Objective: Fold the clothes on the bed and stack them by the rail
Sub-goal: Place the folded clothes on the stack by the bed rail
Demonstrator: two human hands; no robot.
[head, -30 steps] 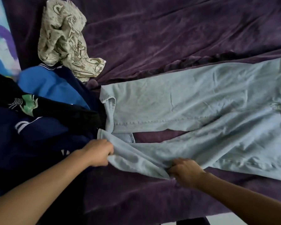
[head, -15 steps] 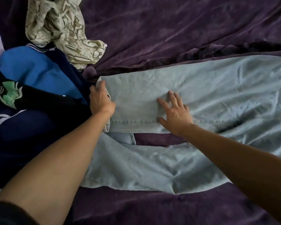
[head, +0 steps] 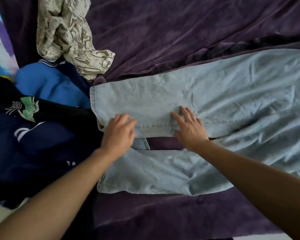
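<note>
Denim jeans (head: 215, 94), pale blue, lie across the purple bed cover (head: 163, 32), legs pointing left, the far leg flat and the near leg rumpled below it, with a strip of cover showing between them. The left grip (head: 119, 134) rests palm down on the near seam of the far leg close to its hem, fingers loosely bent and blurred. The right grip (head: 189, 129) lies just beside it on the same seam, fingers straight and spread, pressing the cloth flat. The jeans' waist is cut off at the right edge. Left of the hems sits a heap: a blue garment (head: 50, 84), a navy striped one (head: 33, 144), a black printed one (head: 50, 110) and a beige patterned cloth (head: 66, 35), each partly buried.
</note>
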